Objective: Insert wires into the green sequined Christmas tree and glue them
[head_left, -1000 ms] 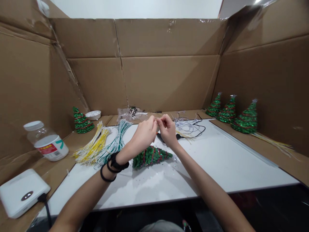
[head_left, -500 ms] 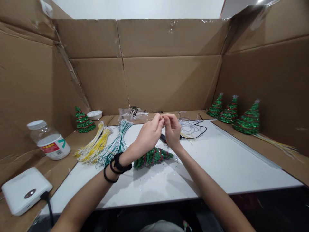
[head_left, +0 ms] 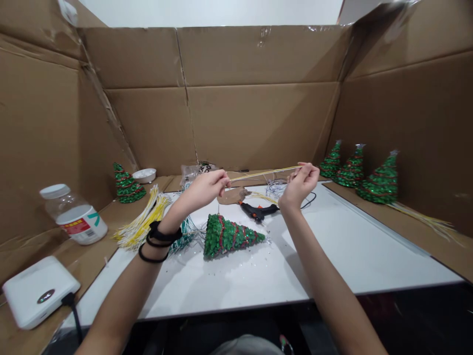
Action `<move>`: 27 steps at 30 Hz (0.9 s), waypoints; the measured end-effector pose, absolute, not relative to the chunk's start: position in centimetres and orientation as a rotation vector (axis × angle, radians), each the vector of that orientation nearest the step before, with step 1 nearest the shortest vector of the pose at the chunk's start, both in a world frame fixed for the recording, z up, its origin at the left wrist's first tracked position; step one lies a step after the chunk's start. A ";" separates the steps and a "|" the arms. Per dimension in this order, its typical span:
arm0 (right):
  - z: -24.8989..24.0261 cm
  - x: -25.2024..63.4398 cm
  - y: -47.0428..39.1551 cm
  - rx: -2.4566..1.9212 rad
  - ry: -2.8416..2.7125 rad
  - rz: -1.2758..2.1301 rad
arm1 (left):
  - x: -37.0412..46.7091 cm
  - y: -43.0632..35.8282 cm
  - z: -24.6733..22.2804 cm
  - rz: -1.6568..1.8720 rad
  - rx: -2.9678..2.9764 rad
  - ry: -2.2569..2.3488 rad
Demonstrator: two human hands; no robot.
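Note:
A thin yellow and white wire (head_left: 264, 173) is stretched nearly level between my two hands, above the white board (head_left: 354, 246). My left hand (head_left: 210, 188) pinches its left end, and my right hand (head_left: 301, 182) closes on its right end. Below and between them a green sequined Christmas tree (head_left: 231, 236) with red garland lies on its side, its tip to the right and thin wires coming from its base. Behind the tree lies a black and orange glue gun (head_left: 258, 211), next to a round piece of cardboard (head_left: 229, 196).
Bundles of yellow-white wires (head_left: 142, 224) and green-white wires (head_left: 183, 236) lie to the left. A jar (head_left: 76, 214), a white box (head_left: 40, 292) with a cable, a small bowl (head_left: 144, 175) and another tree (head_left: 126, 185) stand along the left. Three trees (head_left: 379, 180) stand at right. Cardboard walls surround the board.
My hands were together over the middle; they have moved apart, left hand to the left and right hand to the right, drawing the wire out between them. The tree and glue gun are now uncovered.

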State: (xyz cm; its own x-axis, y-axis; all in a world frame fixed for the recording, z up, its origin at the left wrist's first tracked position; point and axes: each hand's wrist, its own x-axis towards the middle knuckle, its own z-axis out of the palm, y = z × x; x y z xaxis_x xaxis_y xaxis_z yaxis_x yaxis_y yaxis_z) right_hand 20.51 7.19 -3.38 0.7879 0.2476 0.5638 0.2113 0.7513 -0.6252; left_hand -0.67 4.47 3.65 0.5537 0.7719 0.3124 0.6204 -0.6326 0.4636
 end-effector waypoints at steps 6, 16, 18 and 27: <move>-4.3 20.6 7.7 -0.766 -0.679 0.063 | -0.7 5.9 3.1 0.778 2.476 1.212; -3.5 20.7 6.3 -0.852 -0.634 -0.242 | -0.9 5.3 3.1 0.800 2.662 1.415; -3.4 20.2 5.7 -0.887 -0.674 -0.378 | -0.8 5.4 2.7 0.735 2.756 1.442; -6.1 15.4 6.4 -0.753 -1.713 0.495 | 0.5 5.2 1.6 0.462 3.002 1.429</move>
State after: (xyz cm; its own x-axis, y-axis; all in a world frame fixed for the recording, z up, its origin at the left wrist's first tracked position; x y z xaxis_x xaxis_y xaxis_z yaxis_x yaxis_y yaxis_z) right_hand 15.43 6.42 -6.14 -0.1516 0.7059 0.6919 0.2283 0.7061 -0.6703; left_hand 0.48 5.20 1.63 0.6046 0.7231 0.3342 0.7818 -0.6189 -0.0753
